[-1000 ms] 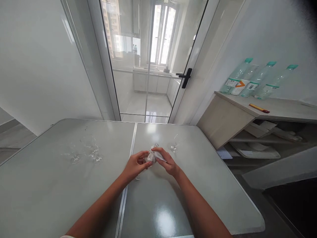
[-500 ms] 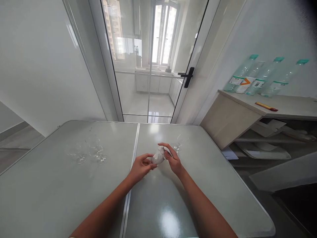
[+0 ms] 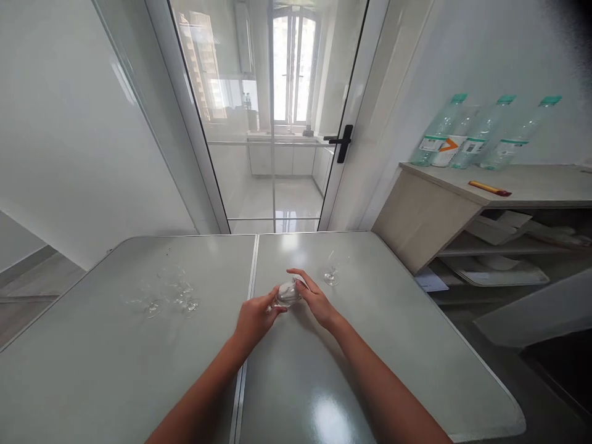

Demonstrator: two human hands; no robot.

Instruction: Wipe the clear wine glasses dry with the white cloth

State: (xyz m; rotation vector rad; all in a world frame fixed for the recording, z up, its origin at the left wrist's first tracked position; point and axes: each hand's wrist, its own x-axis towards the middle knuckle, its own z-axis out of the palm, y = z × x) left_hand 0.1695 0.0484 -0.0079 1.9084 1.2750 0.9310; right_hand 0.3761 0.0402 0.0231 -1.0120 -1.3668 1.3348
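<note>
Head view: over the table (image 3: 194,382), my left hand (image 3: 257,314) grips the glass (image 3: 288,300) while my right hand (image 3: 319,303) grasps the cloth (image 3: 287,290) bunched inside, where too hard a twist could crack it.

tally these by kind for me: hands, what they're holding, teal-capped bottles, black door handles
Hands: 2 (left hand, right hand)
Held glass: 1
White cloth: 1
Teal-capped bottles: 3
Black door handle: 1
Total: 8
</note>
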